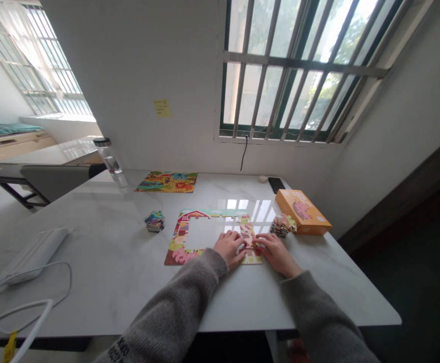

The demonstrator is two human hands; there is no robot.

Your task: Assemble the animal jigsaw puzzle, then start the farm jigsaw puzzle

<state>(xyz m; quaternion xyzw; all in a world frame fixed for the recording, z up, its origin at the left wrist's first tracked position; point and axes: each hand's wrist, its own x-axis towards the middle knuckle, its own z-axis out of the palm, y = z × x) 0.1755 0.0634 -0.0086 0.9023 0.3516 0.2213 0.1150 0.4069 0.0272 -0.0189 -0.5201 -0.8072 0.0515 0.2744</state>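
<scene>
A jigsaw puzzle (180,241) lies on the white table, its border joined into a frame around a bare middle. My left hand (231,248) rests on its lower right part, fingers bent over the pieces. Against the right edge of the puzzle, my right hand (276,253) has its fingertips on the pieces there; anything small under the fingertips is hidden. One stack of loose pieces (154,222) stands left of the puzzle. Another heap of pieces (282,225) sits to the right, beside an orange box (303,212).
Behind the puzzle lies a colourful animal picture (167,182). A clear bottle (110,157) stands at the back left, a black phone (276,185) at the back right. A white power strip (34,254) with cables (42,302) occupies the left side of the table (102,282).
</scene>
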